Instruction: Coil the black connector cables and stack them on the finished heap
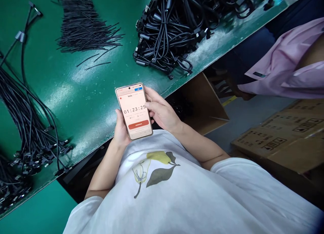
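Observation:
A smartphone (136, 116) is held upright in front of my shirt, near the edge of a green table. Its lit screen shows a timer at 01:23:25 above a red button. My left hand (121, 128) grips the phone's left side, thumb along the edge and the other fingers hidden behind it. My right hand (162, 109) holds the right side, with its thumb over the screen edge beside the digits and fingers behind the phone.
On the green table (101, 92) lie black cable ties (81, 24), a heap of bundled black cables (167, 31) and long cables (32, 115) at left. An open cardboard box (205, 102) stands below the edge. At right are a flat carton (283, 132) and another person's pink sleeve (283, 61).

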`<state>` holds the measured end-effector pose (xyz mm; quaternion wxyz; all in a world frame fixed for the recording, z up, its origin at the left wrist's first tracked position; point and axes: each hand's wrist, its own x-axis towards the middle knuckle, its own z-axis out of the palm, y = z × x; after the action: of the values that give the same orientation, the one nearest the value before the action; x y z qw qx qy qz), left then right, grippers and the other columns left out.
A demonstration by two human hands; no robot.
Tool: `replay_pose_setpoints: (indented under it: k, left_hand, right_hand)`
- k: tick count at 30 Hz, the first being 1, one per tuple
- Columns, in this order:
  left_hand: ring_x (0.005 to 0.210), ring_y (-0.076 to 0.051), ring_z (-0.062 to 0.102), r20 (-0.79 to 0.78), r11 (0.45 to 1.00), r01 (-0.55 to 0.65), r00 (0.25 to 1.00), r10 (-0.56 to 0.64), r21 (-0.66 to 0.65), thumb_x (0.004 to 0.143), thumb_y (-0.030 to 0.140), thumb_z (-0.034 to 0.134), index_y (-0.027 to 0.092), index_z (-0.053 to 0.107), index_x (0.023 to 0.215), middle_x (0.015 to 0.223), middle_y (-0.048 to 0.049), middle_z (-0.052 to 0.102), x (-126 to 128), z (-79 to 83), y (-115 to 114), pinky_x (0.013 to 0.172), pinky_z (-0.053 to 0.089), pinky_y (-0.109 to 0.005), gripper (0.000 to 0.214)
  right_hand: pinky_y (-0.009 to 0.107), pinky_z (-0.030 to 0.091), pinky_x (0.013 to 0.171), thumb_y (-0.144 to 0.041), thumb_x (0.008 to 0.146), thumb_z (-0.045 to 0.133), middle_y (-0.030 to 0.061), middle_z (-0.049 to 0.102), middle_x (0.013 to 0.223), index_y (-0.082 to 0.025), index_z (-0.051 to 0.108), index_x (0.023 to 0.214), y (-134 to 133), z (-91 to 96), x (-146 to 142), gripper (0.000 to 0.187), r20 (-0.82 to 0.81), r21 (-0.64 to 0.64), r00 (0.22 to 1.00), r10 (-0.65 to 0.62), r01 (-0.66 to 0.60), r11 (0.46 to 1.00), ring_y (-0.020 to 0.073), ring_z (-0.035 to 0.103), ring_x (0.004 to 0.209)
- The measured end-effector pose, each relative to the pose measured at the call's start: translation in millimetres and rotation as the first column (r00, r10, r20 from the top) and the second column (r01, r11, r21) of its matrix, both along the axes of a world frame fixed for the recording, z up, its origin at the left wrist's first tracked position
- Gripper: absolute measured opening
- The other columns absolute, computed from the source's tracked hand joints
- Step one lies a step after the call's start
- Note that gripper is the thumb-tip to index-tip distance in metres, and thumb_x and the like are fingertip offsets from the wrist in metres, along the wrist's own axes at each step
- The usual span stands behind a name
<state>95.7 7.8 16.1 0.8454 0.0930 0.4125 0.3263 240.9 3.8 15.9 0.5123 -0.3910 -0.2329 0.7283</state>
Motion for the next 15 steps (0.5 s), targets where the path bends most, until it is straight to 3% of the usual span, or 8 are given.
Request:
replay_pose_setpoints:
  k: [6,8,9,11,13,15]
  left_hand:
    - [0.127,-0.034,0.054,-0.003,0.999,0.003,1.000,-0.003,-0.033,0.087,0.076,0.028,0.024,0.056,0.134,0.126,-0.0108,0.067,4,1.2,0,0.099,0.050,-0.050,0.076]
    - [0.126,-0.034,0.056,0.007,0.999,0.033,0.999,-0.033,-0.022,0.086,0.077,0.027,0.022,0.057,0.133,0.125,-0.0118,0.067,4,1.4,-1,0.098,0.051,-0.049,0.077]
    - [0.124,-0.033,0.057,0.014,0.998,0.059,0.998,-0.059,-0.014,0.086,0.077,0.027,0.021,0.058,0.132,0.124,-0.0129,0.068,5,1.6,-2,0.097,0.051,-0.049,0.079]
    - [0.119,-0.033,0.061,0.037,0.993,0.121,0.992,-0.121,0.012,0.085,0.078,0.028,0.017,0.060,0.129,0.123,-0.0153,0.067,6,2.5,-2,0.095,0.052,-0.048,0.081]
    - [0.114,-0.032,0.064,0.064,0.986,0.165,0.984,-0.167,0.038,0.084,0.078,0.031,0.015,0.061,0.128,0.125,-0.0169,0.066,7,3.7,-3,0.094,0.053,-0.047,0.082]
    - [0.112,-0.032,0.065,0.083,0.983,0.175,0.980,-0.178,0.049,0.084,0.077,0.035,0.016,0.058,0.131,0.127,-0.0170,0.065,10,5.1,-4,0.094,0.053,-0.047,0.081]
  right_hand:
    - [0.018,0.022,0.034,-0.030,0.084,0.051,0.0046,0.052,0.137,-0.027,0.037,0.143,-4,-2.4,4,0.060,0.031,0.005,1.000,0.005,-0.005,1.000,0.0046,0.039,0.054]
    - [0.018,0.032,0.038,-0.036,0.088,0.050,0.0051,0.051,0.139,-0.027,0.037,0.143,-5,-4.7,8,0.057,0.078,0.010,0.997,-0.011,0.010,1.000,0.0059,0.046,0.059]
    - [0.018,0.041,0.045,-0.038,0.090,0.050,0.0052,0.051,0.140,-0.028,0.038,0.143,-6,-5.2,12,0.056,0.120,0.022,0.992,-0.045,0.042,0.999,0.0077,0.052,0.067]
    - [0.025,0.055,0.072,-0.040,0.092,0.050,0.0044,0.049,0.142,-0.030,0.040,0.143,-7,-3.5,22,0.053,0.239,0.106,0.957,-0.165,0.143,0.984,0.0131,0.060,0.094]
    - [0.035,0.047,0.102,-0.040,0.094,0.050,0.0032,0.047,0.144,-0.030,0.050,0.135,-7,2.4,34,0.043,0.374,0.263,0.885,-0.277,0.186,0.947,0.0176,0.053,0.121]
    - [0.040,0.036,0.114,-0.041,0.096,0.047,0.0036,0.052,0.139,-0.025,0.065,0.115,-9,9.3,46,0.030,0.464,0.389,0.809,-0.362,0.181,0.903,0.0201,0.047,0.131]
